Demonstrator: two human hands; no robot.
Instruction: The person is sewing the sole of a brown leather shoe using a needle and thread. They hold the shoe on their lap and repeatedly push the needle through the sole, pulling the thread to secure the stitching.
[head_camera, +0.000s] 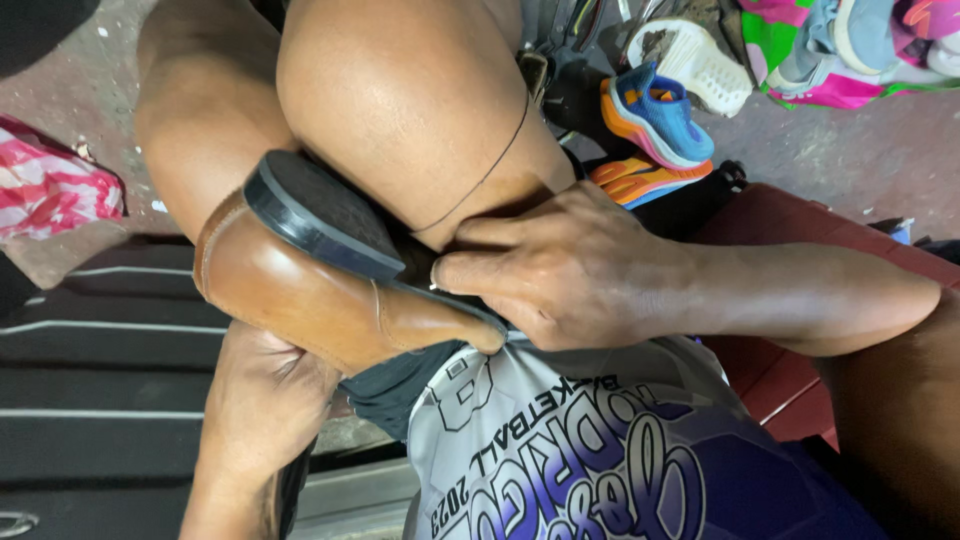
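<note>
A brown leather shoe (300, 295) with a black heel and sole (315, 215) lies sole-up against my knee (400, 100). My left hand (265, 400) cups the shoe from below at its heel end. My right hand (555, 270) presses on the sole's edge near the toe, fingers bent, thumb on the leather. A thin dark thread (490, 170) runs from under my right hand up over the knee. Whether the fingers pinch a tool is hidden.
A blue and orange sneaker (655, 115) and a white-soled shoe (700, 60) lie on the concrete floor beyond. Bright pink and green cloth (800, 60) sits at top right, a red-and-white bag (50, 190) at left. My printed shirt (560, 450) fills the bottom.
</note>
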